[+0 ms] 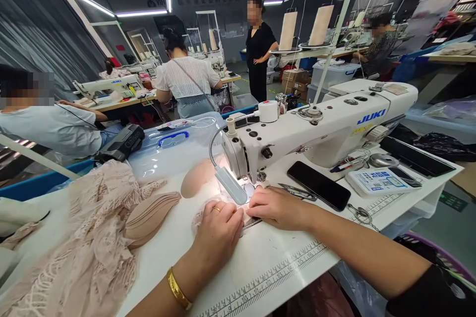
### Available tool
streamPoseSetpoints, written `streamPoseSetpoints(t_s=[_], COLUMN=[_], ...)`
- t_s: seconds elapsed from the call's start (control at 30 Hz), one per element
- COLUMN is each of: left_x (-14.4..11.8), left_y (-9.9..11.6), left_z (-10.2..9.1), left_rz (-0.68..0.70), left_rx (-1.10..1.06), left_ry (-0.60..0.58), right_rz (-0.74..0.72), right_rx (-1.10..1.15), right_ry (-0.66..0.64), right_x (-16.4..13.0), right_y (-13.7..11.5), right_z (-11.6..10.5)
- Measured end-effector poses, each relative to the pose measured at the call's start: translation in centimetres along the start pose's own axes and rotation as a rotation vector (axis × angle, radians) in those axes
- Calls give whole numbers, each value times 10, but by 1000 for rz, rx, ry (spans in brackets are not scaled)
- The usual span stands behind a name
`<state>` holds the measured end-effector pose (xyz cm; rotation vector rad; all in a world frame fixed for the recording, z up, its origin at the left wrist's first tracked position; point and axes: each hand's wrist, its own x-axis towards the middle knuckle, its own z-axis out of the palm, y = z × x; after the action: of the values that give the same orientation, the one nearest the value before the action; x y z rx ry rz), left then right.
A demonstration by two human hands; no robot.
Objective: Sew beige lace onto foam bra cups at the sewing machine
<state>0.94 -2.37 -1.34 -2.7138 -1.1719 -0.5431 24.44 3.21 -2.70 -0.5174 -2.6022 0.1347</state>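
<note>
Two bare hands work at the needle end of a white sewing machine [316, 131], which is my landmark. Left hand [217, 228], ring on a finger, gold bracelet [177, 288] at the wrist: lies over pale pink lace fabric [198, 214] just in front of the machine's needle area, fingers bent and close together. Right hand [277, 206]: nearer the needle, fingers curled down onto the same fabric. Undersides hidden, so I can't tell if either set of fingers pinches the fabric or only presses it. Small grey lamp [231, 186] on a bendy neck hangs from the machine's head, lighting the spot.

Left of the machine, on the white bench [275, 262]: one beige molded cup [197, 178] nearest, then a stack of beige cups [150, 218], then a big heap of fringed lace [98, 228]. Right of the needle, in front of the machine's body: scissors [299, 192] near the right hand, black phone [319, 184], white-and-blue box [379, 181]. Behind the machine, two thread cones [288, 30] stand up high; farther behind, a person in black [256, 54] stands, hand on hip.
</note>
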Motion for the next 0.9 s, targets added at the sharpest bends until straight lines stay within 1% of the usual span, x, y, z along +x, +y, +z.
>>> streamPoseSetpoints(t_s=[0.07,0.27,0.37,0.47,0.7,0.9], left_x=[0,1,3,9,25,29], left_y=[0,-1,-7,-18,-41,-46], left_z=[1,1,3,4,1,-1], left_rz=[-8,-1,18,46,87,86], left_rx=[-5,-52,-45,-38,-80,-96], left_ry=[15,4,15,18,-59,-112], right_rz=[3,12,48,115,199,229], right_rx=[9,31,29,10,10,-7], right_ry=[3,-17,-13,13,22,3], right_x=[0,-1,-1,0,3,3], right_y=[0,1,1,2,3,2], right_z=[0,1,4,8,10,11])
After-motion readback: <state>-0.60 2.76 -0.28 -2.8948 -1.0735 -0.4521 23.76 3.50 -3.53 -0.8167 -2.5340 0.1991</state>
